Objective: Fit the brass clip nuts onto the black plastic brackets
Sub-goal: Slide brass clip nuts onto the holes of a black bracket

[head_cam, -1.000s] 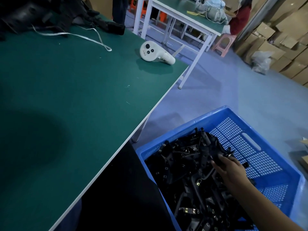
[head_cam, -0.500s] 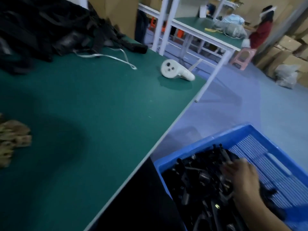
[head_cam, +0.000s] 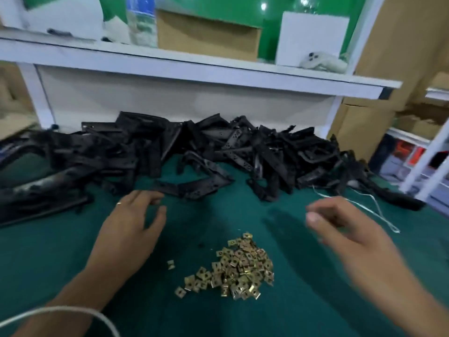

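A long heap of black plastic brackets (head_cam: 218, 152) lies across the back of the green table (head_cam: 303, 300). One bracket (head_cam: 194, 187) lies loose at the heap's front edge. A pile of small brass clip nuts (head_cam: 238, 268) sits on the table nearer to me, between my arms. My left hand (head_cam: 131, 227) hovers over the table with fingers spread, its fingertips close to the loose bracket, holding nothing. My right hand (head_cam: 340, 229) is blurred, fingers loosely curled, right of the nut pile, and nothing shows in it.
A white shelf (head_cam: 194, 66) runs above the heap, carrying cardboard boxes, a plastic bottle (head_cam: 142, 20) and a white controller (head_cam: 323, 62). A white string (head_cam: 379, 210) lies at the right. A white cord (head_cam: 60, 312) crosses my left forearm. Cardboard boxes stand at the far right.
The view has swung from the blue crate of brackets beside the table to the table itself. My right hand has left the crate and is over the table; my left hand has come into view.
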### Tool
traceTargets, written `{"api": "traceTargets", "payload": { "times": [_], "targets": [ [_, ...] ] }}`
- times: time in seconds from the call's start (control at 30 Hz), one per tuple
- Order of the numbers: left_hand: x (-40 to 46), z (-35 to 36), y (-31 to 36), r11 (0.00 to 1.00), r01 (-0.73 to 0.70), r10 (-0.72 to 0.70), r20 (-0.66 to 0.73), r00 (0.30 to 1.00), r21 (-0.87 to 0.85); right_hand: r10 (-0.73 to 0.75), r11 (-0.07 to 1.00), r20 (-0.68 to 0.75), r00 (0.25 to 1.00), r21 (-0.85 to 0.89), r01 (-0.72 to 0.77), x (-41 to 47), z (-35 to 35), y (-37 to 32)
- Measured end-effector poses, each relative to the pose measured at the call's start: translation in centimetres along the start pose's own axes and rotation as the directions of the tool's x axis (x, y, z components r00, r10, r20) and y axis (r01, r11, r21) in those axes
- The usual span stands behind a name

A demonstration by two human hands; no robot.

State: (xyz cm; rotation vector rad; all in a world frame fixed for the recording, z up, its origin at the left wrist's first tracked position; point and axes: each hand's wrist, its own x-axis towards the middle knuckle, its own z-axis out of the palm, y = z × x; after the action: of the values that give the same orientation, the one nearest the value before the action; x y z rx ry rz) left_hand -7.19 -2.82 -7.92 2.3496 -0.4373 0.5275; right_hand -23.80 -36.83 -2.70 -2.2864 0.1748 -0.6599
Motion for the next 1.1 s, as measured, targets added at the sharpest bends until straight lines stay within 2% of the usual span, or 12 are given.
{"api": "traceTargets", "payload": {
  "times": [0.13, 0.2, 0.27, 0.4, 0.47, 0.6, 0.7, 0.77, 0.83, 0.9, 1.0, 1.1],
  "targets": [
    [-0.1, 0.1, 0.2, 0.999, -0.02, 0.019, 0.019, 1.0, 0.041, -0.224, 0.92, 0.319, 0.921, -0.244, 0.308, 7.2, 8.0, -5.0],
    [-0.1, 0.0, 0.1, 0.998, -0.028, 0.026, 0.027, 0.999, 0.059, -0.233, 0.812, 0.421, 0.877, -0.412, 0.414, 9.7, 11.2, -5.8],
    [0.0, -0.1, 0.3, 0.995, -0.052, 0.05, 0.03, 0.998, 0.086, -0.251, 0.766, 0.488, 0.836, -0.429, 0.48, 11.5, 14.1, -6.6],
    [0.0, -0.1, 1.0, 0.983, -0.126, 0.123, 0.036, 0.992, 0.134, -0.276, 0.669, 0.499, 0.821, -0.514, 0.537, 13.6, 16.6, -7.5],
    [-0.1, -0.3, 1.1, 0.974, -0.173, 0.175, 0.001, 0.985, 0.148, -0.384, 0.569, 0.432, 0.816, -0.585, 0.578, 13.5, 16.6, -9.2],
    [-0.3, -0.1, 1.1, 0.912, -0.296, 0.338, -0.112, 0.934, 0.283, -0.573, 0.392, 0.48, 0.665, -0.552, 0.736, 11.8, 16.9, -12.4],
    [-0.4, 0.6, 1.6, 0.863, -0.334, 0.431, -0.206, 0.879, 0.378, -0.614, 0.426, 0.469, 0.635, -0.481, 0.766, 10.1, 16.6, -13.0],
    [-0.5, 1.0, 1.9, 0.857, -0.298, 0.448, -0.322, 0.834, 0.421, -0.598, 0.598, 0.405, 0.692, -0.35, 0.721, 9.5, 16.0, -12.8],
    [-0.6, 1.3, 2.2, 0.849, -0.276, 0.472, -0.413, 0.779, 0.451, -0.531, 0.803, 0.334, 0.779, -0.094, 0.588, 8.8, 15.6, -12.6],
    [-0.7, 1.3, 2.3, 0.843, -0.295, 0.495, -0.435, 0.753, 0.449, -0.431, 0.902, 0.319, 0.844, 0.127, 0.413, 8.3, 15.6, -12.6],
    [-0.5, 0.6, 2.4, 0.831, -0.356, 0.513, -0.344, 0.786, 0.427, -0.206, 0.901, 0.358, 0.911, 0.433, 0.034, 8.0, 15.5, -12.8],
    [-0.2, 0.3, 2.3, 0.826, -0.4, 0.524, -0.278, 0.805, 0.398, -0.087, 0.822, 0.468, 0.879, 0.532, -0.202, 8.2, 14.8, -12.8]
  ]
}}
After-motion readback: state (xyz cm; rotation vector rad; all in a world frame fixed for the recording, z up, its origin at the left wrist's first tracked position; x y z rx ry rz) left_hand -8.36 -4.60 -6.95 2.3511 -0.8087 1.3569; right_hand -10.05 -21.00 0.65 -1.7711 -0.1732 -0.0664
